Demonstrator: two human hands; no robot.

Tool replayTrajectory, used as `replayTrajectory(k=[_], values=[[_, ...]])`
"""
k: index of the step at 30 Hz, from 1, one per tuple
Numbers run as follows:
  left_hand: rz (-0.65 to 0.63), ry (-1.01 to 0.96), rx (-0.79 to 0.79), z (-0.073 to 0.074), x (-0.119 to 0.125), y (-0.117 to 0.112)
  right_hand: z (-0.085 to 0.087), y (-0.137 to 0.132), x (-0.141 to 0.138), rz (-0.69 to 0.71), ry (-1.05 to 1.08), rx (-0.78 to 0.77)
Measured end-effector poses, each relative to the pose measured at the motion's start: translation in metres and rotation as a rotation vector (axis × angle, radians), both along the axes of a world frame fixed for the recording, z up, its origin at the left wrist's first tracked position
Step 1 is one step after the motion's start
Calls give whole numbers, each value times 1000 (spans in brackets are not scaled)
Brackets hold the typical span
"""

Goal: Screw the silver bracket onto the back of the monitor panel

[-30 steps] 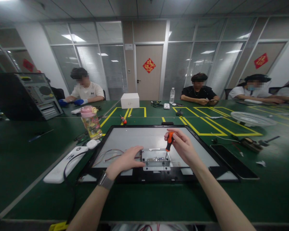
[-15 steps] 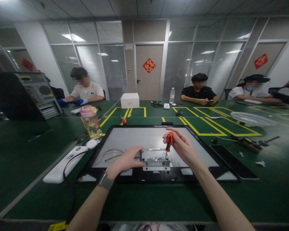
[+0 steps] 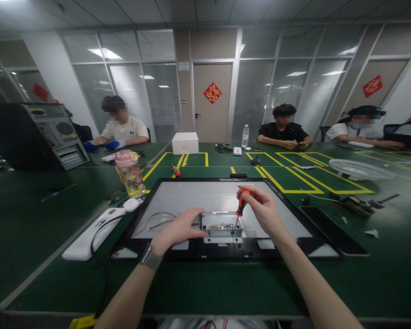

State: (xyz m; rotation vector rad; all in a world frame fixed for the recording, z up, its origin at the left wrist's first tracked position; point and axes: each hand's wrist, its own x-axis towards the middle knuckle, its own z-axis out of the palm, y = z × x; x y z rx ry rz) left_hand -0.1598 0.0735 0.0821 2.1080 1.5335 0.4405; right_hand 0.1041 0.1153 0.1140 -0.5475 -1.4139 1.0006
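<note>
A display panel [image 3: 195, 194] with a black frame lies back side up in front of me, a silver metal bracket [image 3: 219, 219] low in its middle. My left hand [image 3: 176, 228] steadies the bracket's left edge, fingers above and thumb below. Thin wires [image 3: 154, 220] run out on the panel beside that hand. Pinched in my right hand [image 3: 263, 210] is a red-and-black screwdriver [image 3: 241, 203]. It leans slightly, its shaft reaching down to the bracket's right part. The tip and any screw under it are too small to make out.
Left of the panel are a white power bank [image 3: 92, 235] with a black cable and a pink-lidded bottle [image 3: 128, 173]. A black phone [image 3: 332, 230] and a tape-measure-like tool [image 3: 358, 205] lie right. A computer case [image 3: 30, 135] stands far left; several people sit across.
My right hand's fingers have shifted round the screwdriver handle, the index finger drawing in to its top. The screwdriver tilts a little more to the right. My left hand has stayed put.
</note>
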Motion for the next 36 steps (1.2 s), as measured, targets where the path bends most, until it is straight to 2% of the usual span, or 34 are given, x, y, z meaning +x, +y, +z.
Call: replayTrajectory(k=[3,8,10,16,22,28,30,34,36], values=[[1,7,-7,1,1,0,-1,0,1,-48,-42,52],[3,0,-18,4,1,-1,-2,0,1,82,-52,28],[4,-2,-16,4,1,-1,-1,-1,0,49,-79,40],[3,4,-7,1,0,0,4,-3,-1,-164,-155,166],[5,21,-19,5,2,-2,2,-4,-1,-32,-100,92],[12,4,-6,2,0,0,5,-5,-1,-169,-151,165],[10,-3,-4,1,0,0,5,-5,0,-151,-148,165],[11,-6,3,0,1,0,2,-4,0,-5,-97,79],[9,-1,5,0,1,0,1,-4,0,3,-100,71]])
